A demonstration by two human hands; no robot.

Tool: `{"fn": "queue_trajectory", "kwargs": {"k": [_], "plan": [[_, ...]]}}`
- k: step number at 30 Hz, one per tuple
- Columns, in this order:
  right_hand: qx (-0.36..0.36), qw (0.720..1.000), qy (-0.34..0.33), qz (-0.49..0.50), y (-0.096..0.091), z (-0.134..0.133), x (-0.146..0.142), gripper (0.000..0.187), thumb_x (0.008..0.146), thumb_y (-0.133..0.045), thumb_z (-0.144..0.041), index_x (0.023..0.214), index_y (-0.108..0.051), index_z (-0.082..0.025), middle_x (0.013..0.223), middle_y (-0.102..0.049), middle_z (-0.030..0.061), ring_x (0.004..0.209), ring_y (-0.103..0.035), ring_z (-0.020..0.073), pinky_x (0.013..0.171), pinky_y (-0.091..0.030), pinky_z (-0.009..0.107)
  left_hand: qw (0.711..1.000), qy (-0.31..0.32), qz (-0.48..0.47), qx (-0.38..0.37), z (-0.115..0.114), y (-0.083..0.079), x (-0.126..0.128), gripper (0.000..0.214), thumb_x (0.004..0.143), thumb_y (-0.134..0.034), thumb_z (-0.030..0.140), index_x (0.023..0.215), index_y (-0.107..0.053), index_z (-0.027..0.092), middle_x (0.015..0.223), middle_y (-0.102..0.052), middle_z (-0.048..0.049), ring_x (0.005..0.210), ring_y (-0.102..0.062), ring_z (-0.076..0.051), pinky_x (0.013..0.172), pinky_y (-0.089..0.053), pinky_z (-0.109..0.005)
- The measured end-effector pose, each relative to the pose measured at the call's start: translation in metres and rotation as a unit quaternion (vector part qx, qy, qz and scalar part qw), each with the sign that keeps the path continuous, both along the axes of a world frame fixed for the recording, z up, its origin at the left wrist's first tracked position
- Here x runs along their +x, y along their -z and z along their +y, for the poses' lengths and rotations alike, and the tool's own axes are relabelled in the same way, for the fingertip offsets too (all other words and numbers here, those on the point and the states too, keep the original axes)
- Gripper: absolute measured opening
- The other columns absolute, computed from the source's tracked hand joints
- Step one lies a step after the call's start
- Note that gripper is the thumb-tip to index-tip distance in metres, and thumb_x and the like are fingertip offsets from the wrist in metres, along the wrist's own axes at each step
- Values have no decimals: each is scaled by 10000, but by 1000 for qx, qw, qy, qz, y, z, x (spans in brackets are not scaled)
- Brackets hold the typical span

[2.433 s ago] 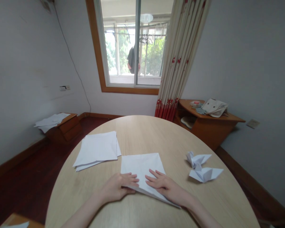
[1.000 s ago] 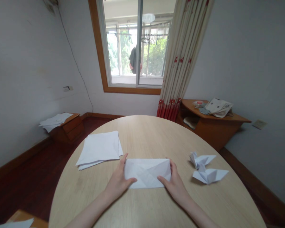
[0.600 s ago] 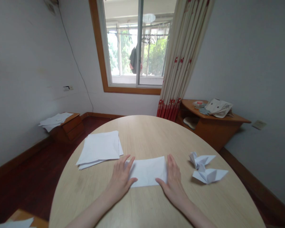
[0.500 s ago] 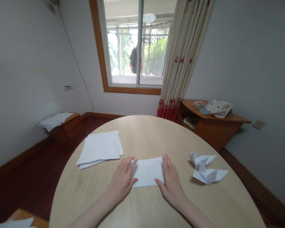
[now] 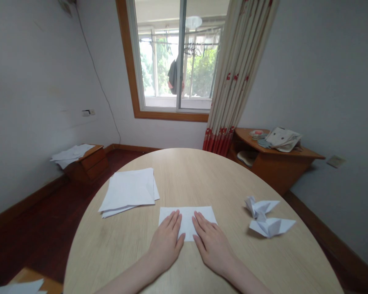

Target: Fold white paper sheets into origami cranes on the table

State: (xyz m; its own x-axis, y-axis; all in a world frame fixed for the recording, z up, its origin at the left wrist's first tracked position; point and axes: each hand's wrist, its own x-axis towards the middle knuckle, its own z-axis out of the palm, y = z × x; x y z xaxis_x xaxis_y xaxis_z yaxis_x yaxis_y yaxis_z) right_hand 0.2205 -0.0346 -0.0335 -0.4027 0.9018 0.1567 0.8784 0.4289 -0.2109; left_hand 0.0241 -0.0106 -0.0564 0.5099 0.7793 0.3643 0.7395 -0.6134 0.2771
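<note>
A white sheet of paper (image 5: 188,220), apparently folded to a rectangle, lies flat on the round wooden table (image 5: 190,175) in front of me. My left hand (image 5: 168,237) rests flat on its left half, fingers stretched out and pointing away from me. On the right half lies my right hand (image 5: 210,239), also flat with its fingers extended. A strip of the paper shows between the two hands; its lower corners are hidden under them.
A stack of white paper (image 5: 130,188) lies at the table's left. Two folded paper birds (image 5: 270,226) stand close together at the right. Beyond the table are a corner desk (image 5: 263,163) with a cloth bag (image 5: 283,139) and a small cabinet (image 5: 92,165) bearing papers.
Both hands have moved inward from the paper's side edges onto its surface and now lie flat nearer each other. The paper's upper corners have come into view.
</note>
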Motion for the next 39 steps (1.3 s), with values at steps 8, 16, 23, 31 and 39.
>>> {"fn": "queue_trajectory", "kwargs": {"k": [8, 16, 23, 31, 39], "plan": [[3, 1000, 24, -8, -7, -8, -12, 515, 924, -373, -302, 1390, -424, -89, 1459, -361, 173, 1365, -308, 304, 1032, -375, 470, 999, -18, 30, -31, -8, -12, 4, 538, 922, -457, 351, 1381, -394, 77, 1433, -405, -185, 1323, -375, -318, 1075, -344, -475], [-26, 999, 16, -22, -13, -4, -6, 523, 929, -366, -321, 1380, -427, -63, 1476, -337, 171, 1363, -310, 310, 1032, -362, 501, 997, -25, 40, -64, -5, -25, 4, 576, 854, -542, 347, 1354, -428, 85, 1400, -447, -186, 1275, -424, -329, 1055, -352, -476], [-29, 999, -17, -19, -18, -2, 2, 495, 927, -380, -281, 1397, -415, -133, 1479, -358, 146, 1352, -328, 292, 1033, -359, 498, 995, -10, 83, -48, -5, -35, 1, 560, 817, -537, 277, 1342, -429, 118, 1397, -456, -159, 1265, -433, -300, 1048, -360, -463], [-90, 993, -58, 45, -22, 5, 26, 474, 957, -381, -341, 1425, -374, -260, 1507, -329, 55, 1361, -315, 244, 1077, -312, 469, 993, 68, 82, -44, 6, -32, -19, 569, 843, -540, 258, 1382, -382, 168, 1433, -407, -132, 1291, -390, -285, 1065, -342, -450], [-110, 989, -66, 76, -20, 13, 36, 461, 935, -456, -325, 1394, -420, -302, 1491, -361, 36, 1352, -330, 228, 1086, -268, 455, 982, 123, 53, -133, 20, -35, -36, 584, 899, -581, 314, 1429, -344, 256, 1470, -364, -76, 1313, -341, -264, 1084, -299, -447]]}}
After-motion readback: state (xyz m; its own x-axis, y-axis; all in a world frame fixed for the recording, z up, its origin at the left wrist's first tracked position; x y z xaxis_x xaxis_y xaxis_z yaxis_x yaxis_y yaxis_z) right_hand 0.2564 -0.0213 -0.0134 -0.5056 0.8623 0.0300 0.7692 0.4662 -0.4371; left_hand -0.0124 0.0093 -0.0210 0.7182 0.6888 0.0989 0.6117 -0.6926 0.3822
